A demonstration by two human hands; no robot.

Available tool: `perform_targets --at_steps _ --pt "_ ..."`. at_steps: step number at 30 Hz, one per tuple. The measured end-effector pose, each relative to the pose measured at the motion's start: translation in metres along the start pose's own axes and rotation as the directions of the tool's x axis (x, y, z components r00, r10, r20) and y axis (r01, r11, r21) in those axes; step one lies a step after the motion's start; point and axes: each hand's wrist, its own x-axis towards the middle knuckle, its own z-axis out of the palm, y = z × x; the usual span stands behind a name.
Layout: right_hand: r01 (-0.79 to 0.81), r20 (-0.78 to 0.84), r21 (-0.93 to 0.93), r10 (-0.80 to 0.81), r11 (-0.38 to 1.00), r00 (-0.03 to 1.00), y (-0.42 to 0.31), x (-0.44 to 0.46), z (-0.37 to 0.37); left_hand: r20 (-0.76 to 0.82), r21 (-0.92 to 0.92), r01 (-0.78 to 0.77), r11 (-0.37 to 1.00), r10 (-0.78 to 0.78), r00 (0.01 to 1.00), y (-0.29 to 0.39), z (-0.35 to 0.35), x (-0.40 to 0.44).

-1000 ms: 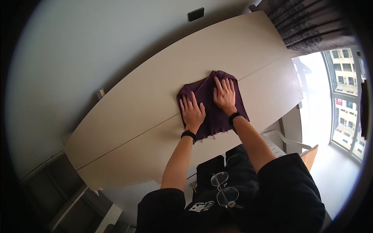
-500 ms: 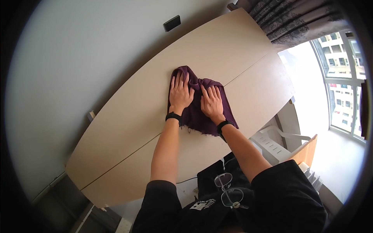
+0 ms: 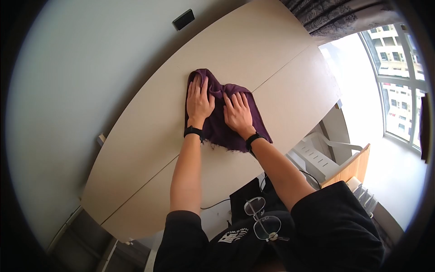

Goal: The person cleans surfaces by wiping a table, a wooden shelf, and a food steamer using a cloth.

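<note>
A dark purple cloth with a frayed lower edge lies on the cream table. My left hand presses flat on its left part, fingers stretched toward a bunched fold at the top corner. On the right part, my right hand rests palm down with its fingers spread. Neither hand grips the cloth. Each wrist has a black band.
A white chair and a wooden board are at the lower right, near the bright window. Dark curtains hang at the upper right. Glasses hang on my black shirt.
My left hand has slid the cloth's left part away from me and leftward, bunching its top. My right hand stays on the right part. The view has also shifted and turned.
</note>
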Motion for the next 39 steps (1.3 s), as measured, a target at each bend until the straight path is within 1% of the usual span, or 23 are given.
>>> perform_targets --at_steps 3,4,11,15,17,19,24,25,27,28,29,30,31,33,34,37,39 --pt "-0.005 0.013 0.001 0.005 1.000 1.000 0.001 0.000 0.000 0.006 0.038 0.028 0.999 -0.029 1.000 0.002 0.001 -0.001" --pt "0.000 0.000 -0.001 0.000 1.000 1.000 0.000 0.001 -0.001 -0.016 0.031 0.024 0.999 -0.023 1.000 0.002 0.001 -0.001" --pt "0.000 0.030 0.016 0.000 1.000 1.000 0.003 0.002 -0.004 -0.033 0.039 0.043 0.998 -0.042 0.999 0.006 0.000 0.000" --pt "-0.006 0.055 0.031 0.004 1.000 0.999 0.004 0.002 -0.003 -0.046 0.103 0.101 0.989 -0.097 0.994 0.010 0.001 -0.002" --pt "0.001 0.071 0.040 -0.004 0.999 0.997 0.005 0.003 -0.006 -0.032 0.098 0.121 0.988 -0.118 0.992 0.011 0.001 -0.002" --pt "-0.002 0.077 0.054 -0.002 0.999 0.997 0.007 0.002 -0.003 -0.036 0.132 0.113 0.985 -0.109 0.993 0.013 0.001 -0.002" --pt "-0.012 0.118 0.115 -0.002 0.993 0.993 0.015 -0.001 0.001 -0.039 0.240 0.173 0.955 -0.168 0.985 0.018 0.009 -0.007" --pt "-0.012 0.129 0.130 -0.005 0.991 0.992 0.017 -0.002 0.002 0.003 0.273 0.192 0.942 -0.201 0.980 0.022 0.007 -0.009" --pt "-0.003 0.093 0.159 -0.012 0.987 0.996 0.021 -0.004 0.002 0.067 0.346 0.212 0.914 -0.249 0.966 0.031 0.008 -0.007" --pt "-0.001 0.071 0.193 -0.013 0.981 0.997 0.022 -0.006 0.004 0.105 0.350 0.246 0.904 -0.298 0.949 0.028 0.013 -0.012" --pt "-0.004 0.115 0.211 -0.021 0.978 0.993 0.027 -0.006 0.005 0.143 0.330 0.290 0.898 -0.352 0.925 0.026 0.019 -0.014" --pt "0.024 0.083 0.236 -0.045 0.971 0.996 0.033 0.000 0.006 0.134 0.297 0.323 0.899 -0.374 0.918 0.024 0.024 -0.013" --pt "0.052 0.053 0.258 -0.068 0.965 0.996 0.040 0.004 0.002 0.171 0.301 0.369 0.879 -0.431 0.886 0.024 0.025 -0.012" --pt "0.047 0.101 0.256 -0.075 0.965 0.992 0.065 0.022 -0.005 0.223 0.413 0.411 0.813 -0.528 0.820 0.024 0.030 -0.007" --pt "0.019 0.093 0.215 -0.040 0.976 0.995 0.079 0.033 -0.009 0.252 0.423 0.462 0.779 -0.591 0.766 0.028 0.031 0.004" --pt "-0.038 0.012 0.190 0.036 0.981 0.999 0.118 0.058 -0.026 0.289 0.394 0.433 0.810 -0.557 0.779 0.060 0.032 0.032" --pt "-0.066 -0.061 0.162 0.077 0.985 0.995 0.160 0.075 -0.034 0.347 0.371 0.347 0.861 -0.475 0.809 0.087 0.057 0.064"
